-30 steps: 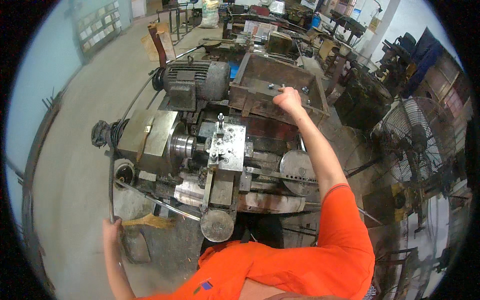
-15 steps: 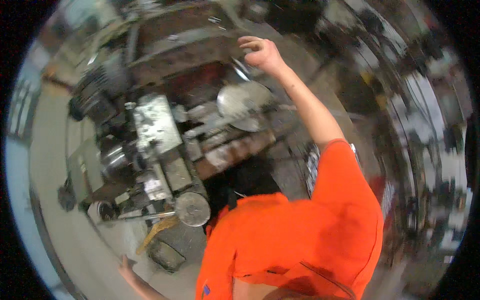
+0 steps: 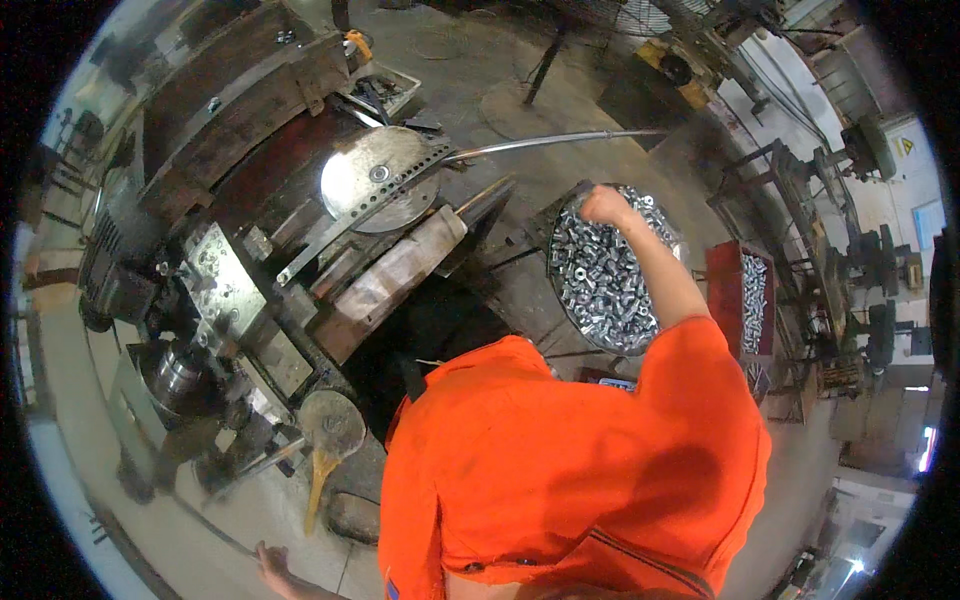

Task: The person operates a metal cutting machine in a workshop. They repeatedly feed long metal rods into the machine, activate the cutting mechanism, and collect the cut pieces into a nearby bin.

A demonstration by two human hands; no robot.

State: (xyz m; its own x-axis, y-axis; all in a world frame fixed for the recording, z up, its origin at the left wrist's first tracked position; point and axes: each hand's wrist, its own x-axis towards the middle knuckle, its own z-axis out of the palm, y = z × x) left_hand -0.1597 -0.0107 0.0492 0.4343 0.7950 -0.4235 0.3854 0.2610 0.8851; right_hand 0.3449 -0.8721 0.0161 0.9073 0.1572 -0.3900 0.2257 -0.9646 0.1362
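My right hand (image 3: pixel 606 206) is closed, held over the far edge of a round container heaped with shiny metal nut-like pieces (image 3: pixel 603 275). What its fingers hold, if anything, is hidden. At the lower left, my left hand (image 3: pixel 273 565) has its finger and thumb apart, close to the end of a dark rod (image 3: pixel 215 523); whether it touches the rod I cannot tell. Between my hands stands a machine bearing a large round metal disc (image 3: pixel 362 165). A perforated flat bar (image 3: pixel 345 228) lies across that disc.
A red bin (image 3: pixel 726 298) of metal pieces stands right of the round container. A long metal rod (image 3: pixel 545 141) sticks out from the disc. Lower left are a yellow-handled tool (image 3: pixel 318 490), a round metal plate (image 3: pixel 333 424) and a shallow tray (image 3: pixel 354 517). A fan's wire guard (image 3: pixel 640 14) shows at the top.
My right hand has moved from above the machine, right and nearer, to the heap of metal pieces. The view has turned, and the earlier blur is gone. My left hand stays at the lower left.
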